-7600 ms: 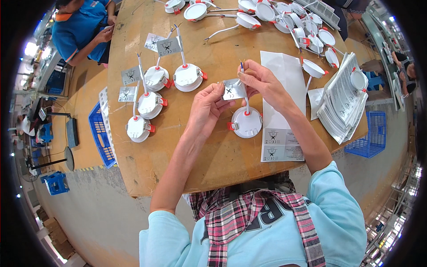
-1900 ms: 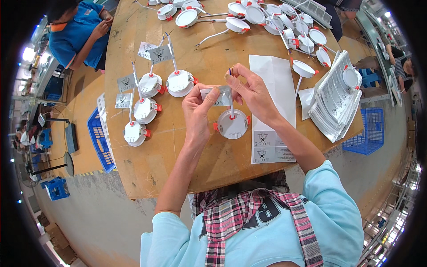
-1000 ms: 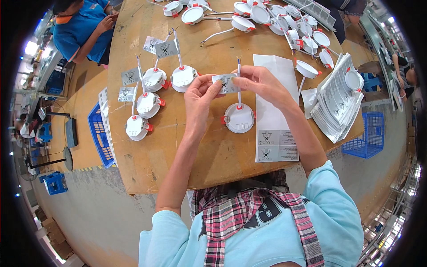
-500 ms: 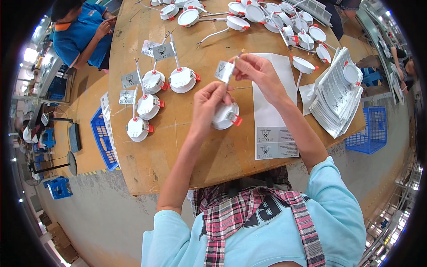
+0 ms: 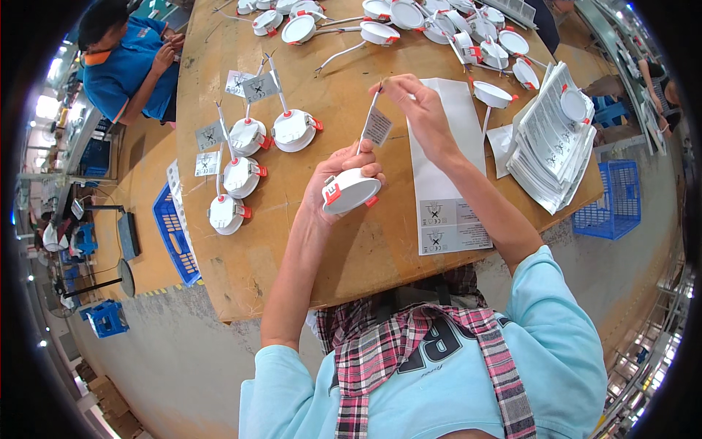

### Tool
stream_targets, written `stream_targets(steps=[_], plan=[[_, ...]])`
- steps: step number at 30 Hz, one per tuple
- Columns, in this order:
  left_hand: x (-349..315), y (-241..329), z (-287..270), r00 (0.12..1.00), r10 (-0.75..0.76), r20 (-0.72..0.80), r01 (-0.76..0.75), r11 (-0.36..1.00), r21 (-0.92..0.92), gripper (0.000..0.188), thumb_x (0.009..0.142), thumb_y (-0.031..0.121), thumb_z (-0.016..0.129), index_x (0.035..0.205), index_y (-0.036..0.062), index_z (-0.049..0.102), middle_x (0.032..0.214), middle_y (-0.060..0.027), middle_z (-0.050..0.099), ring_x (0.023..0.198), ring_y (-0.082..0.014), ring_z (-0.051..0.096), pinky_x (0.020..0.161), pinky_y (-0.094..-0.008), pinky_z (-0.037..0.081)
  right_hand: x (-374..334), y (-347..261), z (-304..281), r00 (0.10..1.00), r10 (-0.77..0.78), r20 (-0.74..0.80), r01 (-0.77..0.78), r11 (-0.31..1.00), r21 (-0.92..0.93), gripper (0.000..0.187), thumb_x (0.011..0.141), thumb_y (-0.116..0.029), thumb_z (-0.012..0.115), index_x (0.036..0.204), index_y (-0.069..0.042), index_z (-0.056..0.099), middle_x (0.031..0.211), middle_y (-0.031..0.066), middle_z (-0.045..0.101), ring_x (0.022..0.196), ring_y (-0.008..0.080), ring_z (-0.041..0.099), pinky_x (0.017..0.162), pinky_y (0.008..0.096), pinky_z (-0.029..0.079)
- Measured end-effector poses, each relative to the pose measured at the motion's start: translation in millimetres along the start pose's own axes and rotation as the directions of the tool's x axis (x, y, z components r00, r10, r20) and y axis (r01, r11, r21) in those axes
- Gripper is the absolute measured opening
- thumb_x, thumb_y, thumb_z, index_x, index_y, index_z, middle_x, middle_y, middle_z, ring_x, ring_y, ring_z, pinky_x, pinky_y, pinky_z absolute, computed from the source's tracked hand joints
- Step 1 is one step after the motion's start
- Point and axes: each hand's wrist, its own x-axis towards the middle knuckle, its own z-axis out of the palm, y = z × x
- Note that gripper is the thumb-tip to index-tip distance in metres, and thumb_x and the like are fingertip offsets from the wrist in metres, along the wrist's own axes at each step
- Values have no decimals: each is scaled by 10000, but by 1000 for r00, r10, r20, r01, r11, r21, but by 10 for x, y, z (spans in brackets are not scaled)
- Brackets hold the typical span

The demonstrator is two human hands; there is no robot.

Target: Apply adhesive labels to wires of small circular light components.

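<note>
My left hand is closed around a round white downlight with red clips, its flat face tilted up toward me. From the hand its white cable rises, and a silver printed label hangs on it like a flag. My right hand is closed at the cable's upper end, the fingertips pinching it. To the left, several downlights stand face down on the table, cables upright, each with a similar label. A label sheet, partly peeled to white backing, lies beneath my right forearm.
A thick stack of printed sheets lies at the table's right, a downlight on it. Many downlights crowd the far side of the brown table. Blue crates flank the table. A person in blue is at the far left.
My left hand has turned the downlight so its face shows, and moved slightly left. The label now hangs along the cable with its other side showing. My right hand has shifted up to the cable's end.
</note>
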Motion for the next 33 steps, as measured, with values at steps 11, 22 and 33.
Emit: stream_targets(steps=[11, 22, 33], plan=[[52, -89, 97, 793, 608, -41, -45, 126, 991, 231, 945, 180, 564, 995, -40, 611, 820, -62, 658, 755, -121, 625, 744, -258, 504, -72, -98, 18, 966, 158, 205, -159, 987, -16, 339, 877, -311, 655, 920, 25, 682, 808, 52, 663, 741, 89, 580, 676, 251, 457], [-6, 45, 68, 636, 772, -13, -181, 166, 969, 168, 903, 138, 628, 925, -25, 663, 815, -79, 682, 725, -126, 641, 694, -259, 522, -117, -178, 99, 953, 221, 207, -214, 975, -56, 198, 868, -147, 647, 870, 51, 662, 764, 74, 659, 704, 109, 622, 664, 238, 522], [4, 72, 84, 604, 797, 0, -237, 179, 955, 199, 905, 143, 625, 964, -44, 657, 818, -90, 685, 710, -134, 650, 673, -252, 522, -123, -62, 156, 935, 201, 293, -226, 973, 54, 231, 883, -165, 636, 966, 51, 646, 857, 89, 668, 747, 117, 634, 690, 246, 538]])
